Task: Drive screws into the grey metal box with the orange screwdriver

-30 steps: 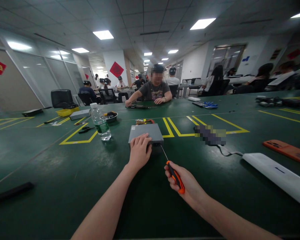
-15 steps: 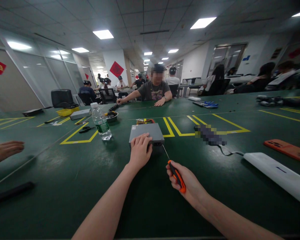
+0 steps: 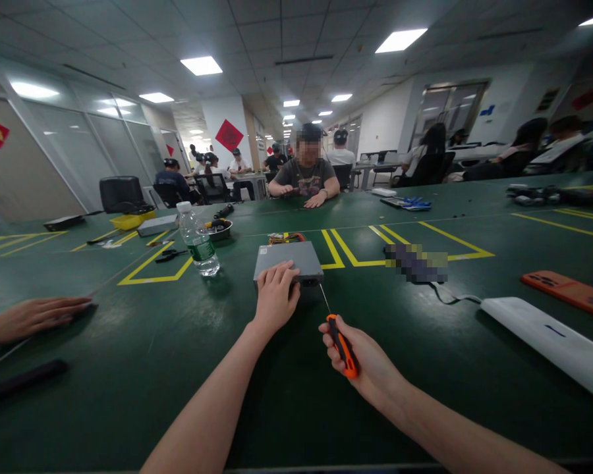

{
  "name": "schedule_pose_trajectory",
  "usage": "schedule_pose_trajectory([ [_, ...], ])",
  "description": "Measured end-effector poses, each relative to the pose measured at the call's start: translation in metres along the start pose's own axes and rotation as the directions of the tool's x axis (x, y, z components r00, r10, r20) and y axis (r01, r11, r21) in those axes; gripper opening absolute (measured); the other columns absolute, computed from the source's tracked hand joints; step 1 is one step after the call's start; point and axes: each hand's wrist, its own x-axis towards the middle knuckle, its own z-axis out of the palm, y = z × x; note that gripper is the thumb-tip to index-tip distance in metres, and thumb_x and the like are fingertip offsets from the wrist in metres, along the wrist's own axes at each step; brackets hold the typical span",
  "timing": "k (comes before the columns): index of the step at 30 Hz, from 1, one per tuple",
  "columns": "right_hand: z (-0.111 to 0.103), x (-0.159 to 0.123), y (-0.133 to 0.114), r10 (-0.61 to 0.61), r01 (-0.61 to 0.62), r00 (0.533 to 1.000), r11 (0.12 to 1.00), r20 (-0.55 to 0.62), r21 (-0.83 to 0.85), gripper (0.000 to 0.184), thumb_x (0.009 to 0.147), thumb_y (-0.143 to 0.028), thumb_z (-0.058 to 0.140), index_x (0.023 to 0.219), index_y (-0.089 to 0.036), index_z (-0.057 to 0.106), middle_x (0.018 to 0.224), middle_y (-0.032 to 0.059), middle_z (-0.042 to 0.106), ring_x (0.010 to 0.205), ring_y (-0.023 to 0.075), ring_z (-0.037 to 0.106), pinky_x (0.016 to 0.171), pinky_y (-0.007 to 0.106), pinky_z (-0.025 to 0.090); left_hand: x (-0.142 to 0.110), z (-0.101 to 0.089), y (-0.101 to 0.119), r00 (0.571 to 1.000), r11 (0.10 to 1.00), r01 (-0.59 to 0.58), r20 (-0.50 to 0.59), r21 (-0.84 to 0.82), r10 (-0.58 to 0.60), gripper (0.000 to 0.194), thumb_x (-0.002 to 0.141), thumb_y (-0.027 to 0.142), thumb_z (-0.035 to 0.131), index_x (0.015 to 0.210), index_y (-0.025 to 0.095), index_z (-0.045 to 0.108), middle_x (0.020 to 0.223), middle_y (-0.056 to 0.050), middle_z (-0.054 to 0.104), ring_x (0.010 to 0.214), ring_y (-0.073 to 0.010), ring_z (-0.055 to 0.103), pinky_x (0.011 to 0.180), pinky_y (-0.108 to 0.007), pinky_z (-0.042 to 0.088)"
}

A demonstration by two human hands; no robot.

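A grey metal computer power supply [image 3: 301, 258] lies flat on the green table, with coloured cables [image 3: 289, 237] behind it. Across its near left edge my left hand [image 3: 277, 293] grips it, fingers over the top and thumb down by the near face. My right hand [image 3: 352, 342] is closed around the black and orange handle of a screwdriver [image 3: 343, 349]. The thin shaft points up and away, its tip at the near right corner of the power supply. Whether the tip sits in a screw is too small to tell.
A water bottle [image 3: 200, 243] stands left of the power supply, near a metal bowl [image 3: 220, 230]. Another person's hand [image 3: 44, 316] rests at far left. A white power bank [image 3: 543, 339] with a cable and an orange phone [image 3: 570, 293] lie right. A person [image 3: 306, 171] sits opposite.
My right hand and the screwdriver handle have shifted slightly left, the tip staying at the corner. The other person's hand at left has come down and right; the person opposite has drawn an arm in.
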Motion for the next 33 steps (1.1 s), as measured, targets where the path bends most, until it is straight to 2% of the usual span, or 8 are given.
schedule_pose_trajectory([
  [6,-0.0022,0.0006,0.0001,-0.036,0.037,0.999,0.999,-0.03,0.028,0.014,0.085,-0.017,0.053,0.071,-0.013,0.054,0.063,-0.0008,0.05,0.044,0.003,0.043,0.032,0.011,0.027,0.0002,0.0015,-0.0003,1.0,1.0,0.004,-0.002,0.002,-0.004,0.023,0.084,0.021,0.05,0.106,0.024,0.052,0.124,-0.004,0.055,0.117,-0.0215,0.045,0.097,-0.04,0.03],
  [8,-0.0003,-0.0007,-0.0009,-0.046,0.047,0.999,0.998,-0.024,0.032,0.014,0.083,-0.013,0.055,0.069,-0.013,0.052,0.062,-0.0011,0.05,0.043,0.0023,0.042,0.032,0.011,0.025,0.0002,0.0014,-0.0001,1.0,1.0,0.005,-0.003,0.002,-0.005,0.023,0.083,0.021,0.049,0.106,0.024,0.053,0.125,-0.004,0.055,0.116,-0.0218,0.046,0.097,-0.04,0.03],
  [14,0.0027,-0.0028,-0.0024,0.012,-0.015,0.998,0.999,0.056,0.046,0.025,0.092,-0.024,0.041,0.078,-0.011,0.057,0.061,0.0001,0.049,0.041,0.0029,0.041,0.034,0.012,0.03,0.0002,0.0009,0.0002,1.0,1.0,0.005,-0.001,0.005,-0.005,0.023,0.083,0.021,0.05,0.106,0.024,0.052,0.124,-0.003,0.055,0.117,-0.0215,0.045,0.096,-0.04,0.03],
  [20,0.0001,-0.001,-0.0024,-0.019,0.017,0.999,0.999,0.046,0.037,0.013,0.087,-0.017,0.047,0.076,-0.014,0.052,0.062,-0.0008,0.052,0.039,0.0025,0.038,0.032,0.012,0.023,0.0003,0.0002,0.0005,1.0,1.0,0.005,0.003,-0.002,-0.005,0.023,0.083,0.021,0.049,0.106,0.024,0.053,0.125,-0.004,0.054,0.117,-0.0213,0.045,0.097,-0.039,0.029],
  [23,0.0011,-0.0014,-0.0028,-0.024,0.023,0.999,0.999,0.044,0.034,0.015,0.087,-0.015,0.047,0.072,-0.014,0.05,0.061,-0.0013,0.051,0.039,0.0026,0.038,0.033,0.012,0.023,0.0,-0.0014,0.0014,1.0,1.0,0.017,0.0,-0.027,-0.017,0.026,0.083,0.021,0.05,0.108,0.025,0.052,0.126,-0.004,0.054,0.117,-0.021,0.045,0.098,-0.039,0.029],
  [26,0.002,-0.0024,-0.0027,-0.022,0.021,0.998,0.999,0.053,0.031,0.02,0.09,-0.021,0.044,0.074,-0.013,0.052,0.059,-0.0014,0.05,0.04,0.0031,0.04,0.034,0.012,0.027,0.0,-0.0032,0.0023,0.999,0.996,0.031,-0.013,-0.087,-0.032,0.029,0.083,0.019,0.048,0.112,0.025,0.049,0.127,-0.004,0.054,0.118,-0.0197,0.045,0.097,-0.038,0.029],
  [30,0.0004,-0.0019,-0.0019,-0.009,0.008,0.998,1.0,0.059,0.022,0.018,0.089,-0.025,0.047,0.08,-0.013,0.057,0.059,-0.0015,0.049,0.041,0.0037,0.041,0.035,0.013,0.028,0.0006,-0.0042,0.0021,0.999,0.99,0.036,-0.036,-0.133,-0.041,0.015,0.086,0.018,0.044,0.097,0.025,0.053,0.125,-0.001,0.055,0.115,-0.0171,0.047,0.095,-0.036,0.03],
  [33,-0.002,0.0003,-0.0011,-0.023,0.023,0.999,1.0,0.044,0.02,0.013,0.086,-0.024,0.051,0.081,-0.013,0.057,0.061,-0.0009,0.051,0.041,0.0035,0.04,0.033,0.013,0.026,0.0007,-0.0032,0.0008,0.998,0.988,0.04,-0.042,-0.15,-0.047,0.013,0.089,0.018,0.041,0.09,0.025,0.053,0.124,0.001,0.056,0.113,-0.0159,0.048,0.094,-0.035,0.03],
])
